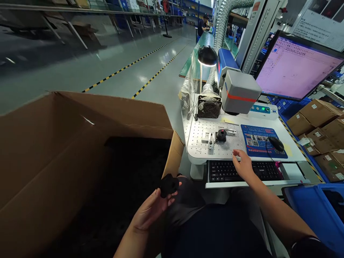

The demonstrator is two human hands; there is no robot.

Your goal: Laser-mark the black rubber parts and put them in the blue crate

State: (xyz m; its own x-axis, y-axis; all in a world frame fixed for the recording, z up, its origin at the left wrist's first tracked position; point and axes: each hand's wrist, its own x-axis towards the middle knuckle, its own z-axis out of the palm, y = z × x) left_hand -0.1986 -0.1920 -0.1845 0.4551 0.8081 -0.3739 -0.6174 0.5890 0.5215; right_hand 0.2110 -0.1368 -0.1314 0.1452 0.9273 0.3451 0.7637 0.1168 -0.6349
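Observation:
My left hand (pixel 154 208) is closed on a small black round part (pixel 169 185), held beside the right wall of a large cardboard box (pixel 174 152). The box holds a dark mass of what look like black parts (pixel 129 179), too dim to tell apart. My right hand (pixel 243 165) hovers over the black keyboard (pixel 224 172) at the front edge of the white worktable, its fingers apart and nothing in them. Beyond it, a similar black round part (pixel 221 135) sits on the perforated metal plate (pixel 197 143), against small metal stops (pixel 211 140).
Above the plate hangs a grey machine head (pixel 240 91) with a red stripe. Around it are a fan (pixel 209 108), a lit lamp (pixel 207 55) and a monitor (pixel 298 66). A mouse (pixel 276 144) lies on a blue mat (pixel 252 134). A blue bin (pixel 309 208) stands at right.

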